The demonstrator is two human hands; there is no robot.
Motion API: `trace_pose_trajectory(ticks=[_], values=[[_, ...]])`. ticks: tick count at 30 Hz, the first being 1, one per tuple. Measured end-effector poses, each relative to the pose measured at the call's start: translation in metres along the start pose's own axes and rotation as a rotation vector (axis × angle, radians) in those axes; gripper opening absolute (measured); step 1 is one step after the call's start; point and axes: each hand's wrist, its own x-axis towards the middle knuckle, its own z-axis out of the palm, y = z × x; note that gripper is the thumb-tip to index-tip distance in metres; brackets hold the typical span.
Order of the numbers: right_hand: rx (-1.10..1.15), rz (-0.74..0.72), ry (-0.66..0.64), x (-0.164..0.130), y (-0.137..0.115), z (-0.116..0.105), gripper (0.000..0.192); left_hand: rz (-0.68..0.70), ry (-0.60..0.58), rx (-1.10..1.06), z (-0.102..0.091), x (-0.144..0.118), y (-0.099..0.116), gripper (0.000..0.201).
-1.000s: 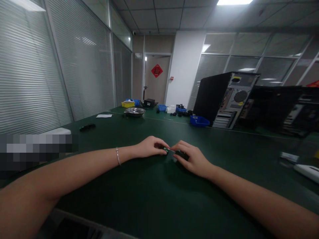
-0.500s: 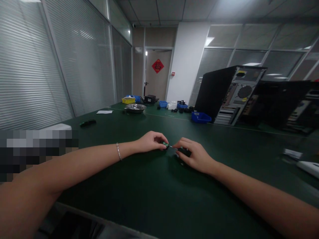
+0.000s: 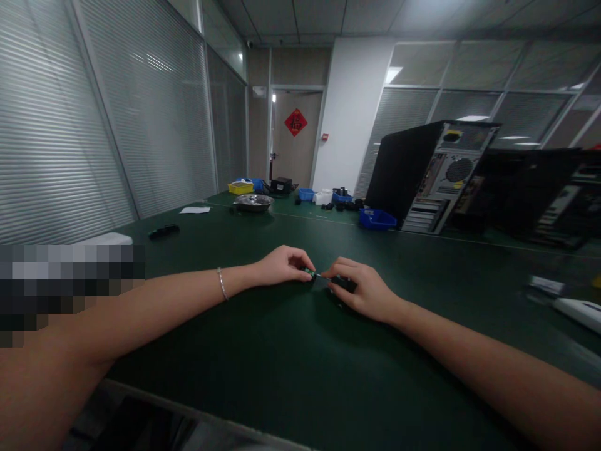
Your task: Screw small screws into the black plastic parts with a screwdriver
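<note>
One green table (image 3: 263, 357) fills the foreground of my feed, blinds (image 3: 159, 125) left, door (image 3: 297, 153) beyond, PC (image 3: 406, 169) right. Over it I see the left hand (image 3: 283, 265) pinched on a green part (image 3: 310, 274) and the right hand (image 3: 367, 290) closed around a screwdriver (image 3: 346, 284), its tip at the part.

Green part (image 3: 310, 274) — half-hidden, detail too small.

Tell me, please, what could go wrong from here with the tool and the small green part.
The right hand points a thin-tipped tool at the small green part, very near the left hand, so a slip might poke that hand. The part is pinched in the left hand, so it could perhaps twist loose under a push.
</note>
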Motion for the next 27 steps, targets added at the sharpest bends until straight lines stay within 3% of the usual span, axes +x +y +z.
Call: trace_pose_trajectory(ticks=[23, 27], values=[[0.055, -0.011, 0.016, 0.0026, -0.0004, 0.0014, 0.019, 0.017, -0.007, 0.021, 0.0016, -0.0025, 0.0096, 0.022], [0.045, -0.002, 0.028, 0.0022, 0.0006, 0.0012, 0.019, 0.025, 0.032, -0.058, 0.0022, -0.0018, 0.0073, 0.029]])
